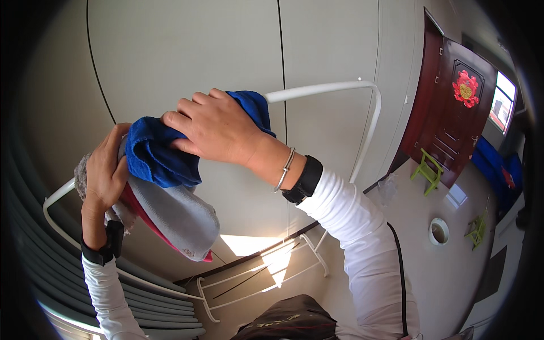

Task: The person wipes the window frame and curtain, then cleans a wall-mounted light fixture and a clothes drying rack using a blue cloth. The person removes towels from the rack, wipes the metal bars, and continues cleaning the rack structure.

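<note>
A blue cloth (163, 165) lies bunched over the top rail of a white metal drying rack (316, 90). My right hand (216, 127) grips it from above, thumb tucked into a fold and fingers over the top. To its left, my left hand (106, 170) is curled around the hung cloths, touching the edge of a light grey cloth (182, 221); its fingertips are hidden behind. The grey cloth hangs below the blue one, and a red cloth (142, 208) shows behind it. A fluffy grey-brown cloth (80, 175) sits at the rail's left, partly covered by my left hand.
A pale panelled wall (187, 51) stands right behind the rack. Grey-green ridged padding (157, 306) lies at lower left. The rack's lower bars (255, 293) sit near the floor. To the right are a green stool (427, 172), a white bowl (439, 231) and a dark red door (459, 123).
</note>
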Demonstrator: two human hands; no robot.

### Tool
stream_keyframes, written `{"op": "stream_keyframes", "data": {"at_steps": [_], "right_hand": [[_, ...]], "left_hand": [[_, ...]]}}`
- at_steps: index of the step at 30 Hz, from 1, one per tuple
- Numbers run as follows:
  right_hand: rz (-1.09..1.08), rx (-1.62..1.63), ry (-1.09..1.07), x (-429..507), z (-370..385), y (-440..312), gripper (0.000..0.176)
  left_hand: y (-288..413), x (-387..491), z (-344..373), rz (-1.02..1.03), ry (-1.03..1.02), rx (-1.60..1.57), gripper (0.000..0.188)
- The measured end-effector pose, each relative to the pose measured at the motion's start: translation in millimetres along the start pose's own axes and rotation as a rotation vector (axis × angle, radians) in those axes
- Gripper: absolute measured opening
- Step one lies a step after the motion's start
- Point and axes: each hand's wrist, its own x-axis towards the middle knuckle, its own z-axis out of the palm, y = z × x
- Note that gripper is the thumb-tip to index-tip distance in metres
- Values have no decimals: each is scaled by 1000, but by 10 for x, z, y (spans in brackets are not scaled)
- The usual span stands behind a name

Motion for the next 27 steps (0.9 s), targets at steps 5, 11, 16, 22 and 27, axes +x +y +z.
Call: {"op": "stream_keyframes", "data": {"at_steps": [5,11,16,22,27], "right_hand": [[0,-53,-38,-520,-448,785,38],[231,-345,-111,-1458,-1275,1850,40],[508,-341,-41,-1751,-1458,2272,39],[860,-214,-357,-1109,-1233,2343,45],[599,-613,26,-913,-870,1976,47]], "left_hand": [[30,48,42,-4,-8,5,47],[101,66,63,-25,14,0,47],[185,82,62,-54,-7,27,46],[88,80,85,-105,21,65,43],[11,13,129,-132,61,74,42]]}}
